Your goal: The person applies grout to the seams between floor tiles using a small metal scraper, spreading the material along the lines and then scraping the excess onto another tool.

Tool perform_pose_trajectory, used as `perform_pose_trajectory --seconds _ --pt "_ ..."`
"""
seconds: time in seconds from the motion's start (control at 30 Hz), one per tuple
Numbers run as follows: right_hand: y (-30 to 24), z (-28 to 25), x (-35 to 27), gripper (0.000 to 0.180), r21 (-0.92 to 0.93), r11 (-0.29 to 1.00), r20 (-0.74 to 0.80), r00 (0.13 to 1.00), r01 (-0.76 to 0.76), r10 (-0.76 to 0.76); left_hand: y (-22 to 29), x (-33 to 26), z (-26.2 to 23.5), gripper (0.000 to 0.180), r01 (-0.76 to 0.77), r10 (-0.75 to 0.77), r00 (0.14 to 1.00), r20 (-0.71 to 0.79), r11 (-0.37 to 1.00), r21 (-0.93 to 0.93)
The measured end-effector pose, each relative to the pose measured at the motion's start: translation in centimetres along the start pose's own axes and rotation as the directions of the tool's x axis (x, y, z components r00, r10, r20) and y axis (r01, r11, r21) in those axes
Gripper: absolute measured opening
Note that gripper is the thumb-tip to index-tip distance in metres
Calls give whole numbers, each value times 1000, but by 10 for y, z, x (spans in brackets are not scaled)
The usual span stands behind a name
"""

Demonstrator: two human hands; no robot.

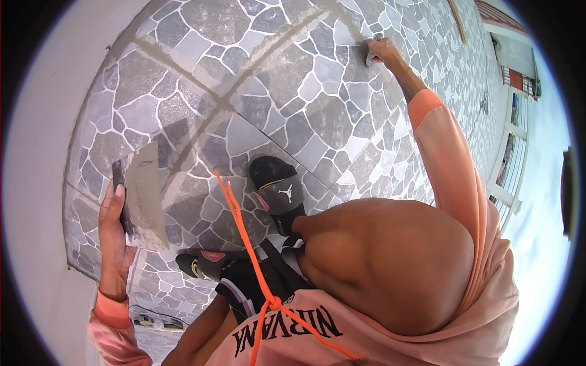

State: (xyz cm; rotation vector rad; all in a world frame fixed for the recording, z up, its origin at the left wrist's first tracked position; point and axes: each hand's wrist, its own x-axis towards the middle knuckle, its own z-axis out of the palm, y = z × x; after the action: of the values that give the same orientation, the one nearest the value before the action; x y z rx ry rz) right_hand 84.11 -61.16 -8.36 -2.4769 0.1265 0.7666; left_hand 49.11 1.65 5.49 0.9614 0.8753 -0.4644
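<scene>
My left hand (112,229) is closed on a flat trowel (126,204), with its thumb along the dark edge. Wet grey grout (146,192) coats the broad face of the trowel, which is held above the floor. At the far right, my right hand (383,51) reaches down to the tiles and grips a small greyish piece (370,57); its kind cannot be made out. Below it lies the stone-patterned tile floor (262,128). Grey grout fills several joints, including the crossing joint lines (224,100) ahead of my feet.
My sandalled feet (273,183) stand on the tiles between my hands. Orange cords (245,238) hang in front of me. A pale wall (46,158) borders the floor at left. A railing (511,152) stands at right, and a thin strip (458,21) lies at the far right.
</scene>
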Motion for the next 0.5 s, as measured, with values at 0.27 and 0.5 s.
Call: perform_pose_trajectory --seconds 0.27,0.5 --pt "-134 14 66 23 -642 686 194 938 342 -287 1 -5 -3 44 -43 45 998 47 999 -29" --pt "-138 -16 32 22 601 797 113 993 -49 -24 6 -4 -20 50 -61 61 996 -65 998 3"
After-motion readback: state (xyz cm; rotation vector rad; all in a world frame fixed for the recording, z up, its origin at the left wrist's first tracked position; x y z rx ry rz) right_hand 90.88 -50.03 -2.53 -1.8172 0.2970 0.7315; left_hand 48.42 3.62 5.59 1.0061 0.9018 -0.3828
